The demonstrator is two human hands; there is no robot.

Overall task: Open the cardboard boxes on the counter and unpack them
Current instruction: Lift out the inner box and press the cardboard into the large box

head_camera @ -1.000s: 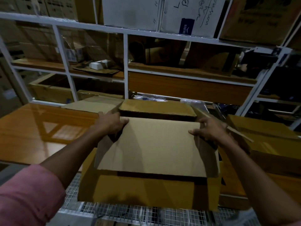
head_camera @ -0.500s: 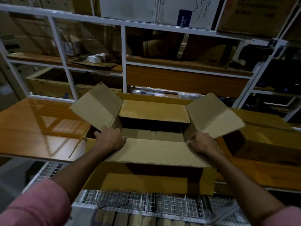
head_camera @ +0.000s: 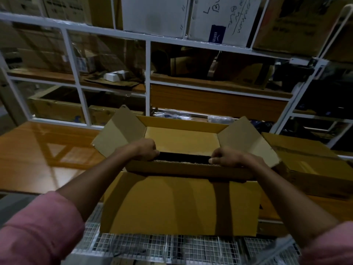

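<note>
On the counter (head_camera: 44,150), both my left hand (head_camera: 145,152) and right hand (head_camera: 227,159) grip the box's (head_camera: 179,205) near flap (head_camera: 189,169), now folded outward; unpacking can start.

Place: a stockroom or warehouse packing area.
Shelving: white metal racks (head_camera: 147,77) span the far side, with wooden shelf boards.
Stock: brown cartons (head_camera: 305,22) and a white handwritten box (head_camera: 225,20) fill the top shelf.
Work surface: glossy wooden table (head_camera: 47,155) carrying an open cardboard box (head_camera: 179,205); another box (head_camera: 309,169) sits to the right.
Light: dim.
</note>
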